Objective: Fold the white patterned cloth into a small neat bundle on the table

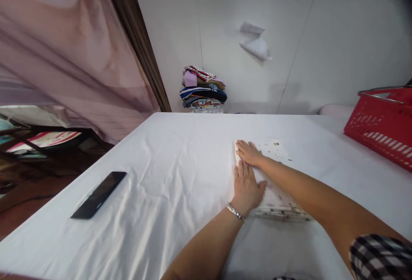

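Observation:
A folded white cloth (273,198) with small dark prints lies in layers on the table, right of the middle. My left hand (247,185), with a silver bracelet at the wrist, rests flat on the cloth's left edge, thumb spread away from the fingers. Just beyond it my right hand (249,153) lies flat on the far left corner of the same cloth. Neither hand grips anything; both press palm down. My right forearm crosses over the cloth and hides part of it.
A white sheet (167,177), wrinkled at left, covers the table. A black phone (99,195) lies near the left edge. At the right stands a red plastic basket (383,121). Folded clothes (203,91) are stacked beyond the far edge, by the wall. A pink curtain (80,48) hangs at left.

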`<state>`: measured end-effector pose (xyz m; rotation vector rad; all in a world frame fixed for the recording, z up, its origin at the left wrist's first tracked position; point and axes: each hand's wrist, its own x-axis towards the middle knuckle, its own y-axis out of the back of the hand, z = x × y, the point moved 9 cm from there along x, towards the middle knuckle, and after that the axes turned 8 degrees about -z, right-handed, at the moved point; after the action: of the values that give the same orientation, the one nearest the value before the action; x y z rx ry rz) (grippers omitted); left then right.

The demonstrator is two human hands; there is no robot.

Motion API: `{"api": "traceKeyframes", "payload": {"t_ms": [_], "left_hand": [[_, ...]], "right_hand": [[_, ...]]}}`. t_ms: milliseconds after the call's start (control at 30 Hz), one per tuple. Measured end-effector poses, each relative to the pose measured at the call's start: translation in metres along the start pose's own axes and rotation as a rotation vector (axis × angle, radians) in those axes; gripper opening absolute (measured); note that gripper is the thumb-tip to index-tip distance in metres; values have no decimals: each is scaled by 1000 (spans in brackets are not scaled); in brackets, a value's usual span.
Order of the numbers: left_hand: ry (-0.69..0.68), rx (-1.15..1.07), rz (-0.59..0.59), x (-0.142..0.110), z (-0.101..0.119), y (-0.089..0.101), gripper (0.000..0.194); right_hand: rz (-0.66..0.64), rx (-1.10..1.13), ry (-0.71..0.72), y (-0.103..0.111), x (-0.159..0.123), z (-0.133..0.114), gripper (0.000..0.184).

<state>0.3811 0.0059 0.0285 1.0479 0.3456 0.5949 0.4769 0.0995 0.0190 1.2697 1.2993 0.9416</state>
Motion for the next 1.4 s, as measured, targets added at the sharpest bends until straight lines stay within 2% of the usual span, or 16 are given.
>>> {"api": "traceKeyframes", "payload": {"t_ms": [200,367,533,733,833,967,1033,1133,1267,1400], "left_hand": [[8,44,-25,0,-1,3,72],[3,116,-11,1,-1,4,70],[5,176,18,2,-2,2,69],[52,159,-72,3,-5,7,69],[70,149,-89,17,3,21,65],[6,191,44,56,23,45,58],[33,191,15,75,18,40,60],[136,178,-35,89,-7,24,64],[149,180,-44,87,-24,12,71],[169,136,-68,85,-28,9,74]], "right_hand": [[21,32,39,13,-7,-5,46],[52,11,-49,24,-28,26,49],[25,-45,-131,15,-42,57,56],[-5,-57,-144,2,-38,54,61],[14,-64,-124,4,-40,52,61],[35,-96,-76,7,-44,49,55],[4,-97,-72,7,-45,50,56],[6,-79,-122,11,-48,62,56],[65,-58,-260,21,-59,95,56],[26,40,-349,10,-66,124,59]]}}
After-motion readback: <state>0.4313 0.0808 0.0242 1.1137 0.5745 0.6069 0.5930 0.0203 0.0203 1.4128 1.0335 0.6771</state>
